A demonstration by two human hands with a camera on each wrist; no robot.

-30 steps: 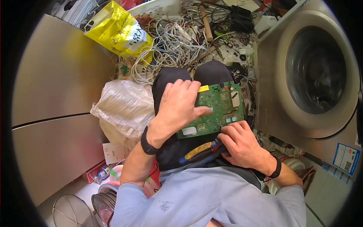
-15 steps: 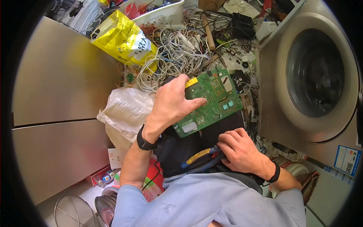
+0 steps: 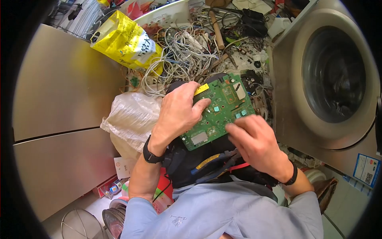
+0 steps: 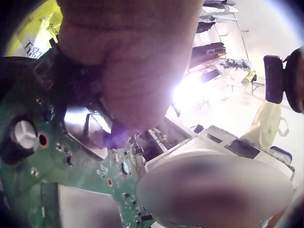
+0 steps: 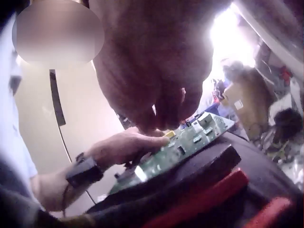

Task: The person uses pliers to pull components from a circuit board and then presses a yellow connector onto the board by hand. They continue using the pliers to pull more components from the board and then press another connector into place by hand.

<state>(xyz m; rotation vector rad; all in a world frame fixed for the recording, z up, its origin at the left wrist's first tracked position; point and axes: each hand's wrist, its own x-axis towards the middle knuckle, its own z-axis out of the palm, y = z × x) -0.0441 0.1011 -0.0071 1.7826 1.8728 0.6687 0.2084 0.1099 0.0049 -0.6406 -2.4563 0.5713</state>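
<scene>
A green circuit board (image 3: pixel 221 113) with pale metal shields and small blue-green pads lies tilted over the person's knees. The left hand (image 3: pixel 181 109) grips its left side, thumb on the face and fingers around the far edge. At the board's near right edge, the right hand (image 3: pixel 256 143) hovers, blurred, with loosely bent fingers; nothing shows in them. From the right wrist view, its fingers hang in front of the board (image 5: pixel 175 154). On the lap below rest a tool with blue-and-yellow handles (image 3: pixel 207 163) and a red handle (image 3: pixel 240 167).
A pile of tangled white cables (image 3: pixel 185 51) lies beyond the knees, beside a yellow bag (image 3: pixel 125 42) and a wooden-handled tool (image 3: pixel 217 30). A washing machine (image 3: pixel 290 79) stands close on the right, a metallic cabinet (image 3: pixel 67 87) on the left. A white sack (image 3: pixel 133 115) sits by the left knee.
The right hand has left the blue-and-yellow tool on the lap and risen to the board's near edge. Held by the left hand, the board has shifted up and turned counterclockwise since one second ago.
</scene>
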